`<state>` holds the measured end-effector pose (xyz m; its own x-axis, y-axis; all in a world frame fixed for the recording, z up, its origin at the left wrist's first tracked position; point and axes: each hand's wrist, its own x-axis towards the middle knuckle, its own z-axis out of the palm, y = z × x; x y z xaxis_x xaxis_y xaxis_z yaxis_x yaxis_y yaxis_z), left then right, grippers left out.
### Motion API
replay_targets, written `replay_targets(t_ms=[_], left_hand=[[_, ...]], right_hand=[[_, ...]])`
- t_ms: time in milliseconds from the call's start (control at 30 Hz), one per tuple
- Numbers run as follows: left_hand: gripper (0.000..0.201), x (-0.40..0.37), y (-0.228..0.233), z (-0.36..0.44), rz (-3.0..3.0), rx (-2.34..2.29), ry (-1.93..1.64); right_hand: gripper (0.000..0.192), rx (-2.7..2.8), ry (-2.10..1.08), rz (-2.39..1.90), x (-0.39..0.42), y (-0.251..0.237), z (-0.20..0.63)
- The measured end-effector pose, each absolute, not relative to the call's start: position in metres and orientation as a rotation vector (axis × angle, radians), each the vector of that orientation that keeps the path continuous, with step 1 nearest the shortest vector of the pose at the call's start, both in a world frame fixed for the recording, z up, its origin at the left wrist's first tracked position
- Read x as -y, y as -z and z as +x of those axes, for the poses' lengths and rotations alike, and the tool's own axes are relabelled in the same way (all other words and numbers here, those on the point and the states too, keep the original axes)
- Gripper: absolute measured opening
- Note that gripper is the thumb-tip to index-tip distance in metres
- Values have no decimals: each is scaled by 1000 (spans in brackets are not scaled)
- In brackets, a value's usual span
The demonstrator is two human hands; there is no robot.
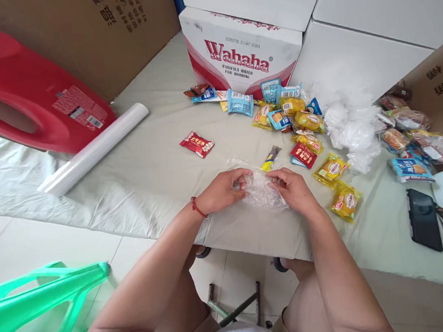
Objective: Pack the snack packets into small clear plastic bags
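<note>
A crumpled sheet of transparent plastic film (263, 193) lies on the cloth-covered table in front of me. My left hand (228, 186) grips its left side with curled fingers, a red string bracelet on the wrist. On the opposite side my right hand (291, 188) pinches the film, fingers bent and closed. Just beyond the film is a small purple and yellow snack packet (271, 158). A red snack packet (197, 144) rests farther left. To the right of my right hand are yellow cake packets (345, 201) and a red packet (303, 155).
Several blue and yellow snack packets (240, 103) lie before a Wahaba-type water carton marked Wahaha (239, 54). Crumpled plastic (352, 126) is heaped at back right. A film roll (94, 150) and red jug (37, 93) stand left; a phone (424, 220) lies right. A green stool (39, 295) is below.
</note>
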<state>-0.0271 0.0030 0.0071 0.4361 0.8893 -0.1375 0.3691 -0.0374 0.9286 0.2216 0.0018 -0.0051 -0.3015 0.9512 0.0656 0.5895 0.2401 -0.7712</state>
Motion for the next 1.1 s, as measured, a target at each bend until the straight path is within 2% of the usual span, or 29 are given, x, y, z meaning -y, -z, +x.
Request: replay_targets(t_ms=[100, 233, 333, 400, 500, 600, 667, 767, 833, 933, 1033, 1100], left_hand=[[50, -3, -13, -34, 1529, -1051, -645], [28, -4, -23, -43, 1615, -917, -627], [19, -4, -27, -49, 1765, -828, -443], [26, -3, -28, -53, 1770, -768, -286], [49, -2, -29, -56, 1620, -707, -170], [67, -3, -33, -54, 1459, -775, -144], [65, -5, -34, -48, 1434, -852, -140], [38, -8, -31, -32, 1535, -943, -283], [28, -9, -24, -20, 1605, -1057, -477], [24, -7, -13, -3, 1819, -1266, -718], [27, 2, -3, 13, 2190, -1334, -722], [24, 12, 2, 21, 2400, -1349, -659]], right_hand=[[18, 1812, -919, -1418, -7, 5, 228], [23, 1454, -1127, -1486, -14, 8, 238], [28, 1307, -1146, -1506, -20, 11, 244], [30, 1323, -1100, -1548, -21, 10, 247], [34, 1550, -896, -1553, -18, 4, 246], [47, 1873, -666, -1409, -8, -5, 238], [53, 2053, -598, -1315, -1, -7, 231], [48, 2214, -521, -1230, 9, -3, 221], [42, 2221, -488, -1215, 12, 1, 215], [28, 2086, -512, -1273, 14, 1, 209], [9, 1851, -664, -1415, 13, -6, 206], [18, 1709, -819, -1494, 11, -12, 206]])
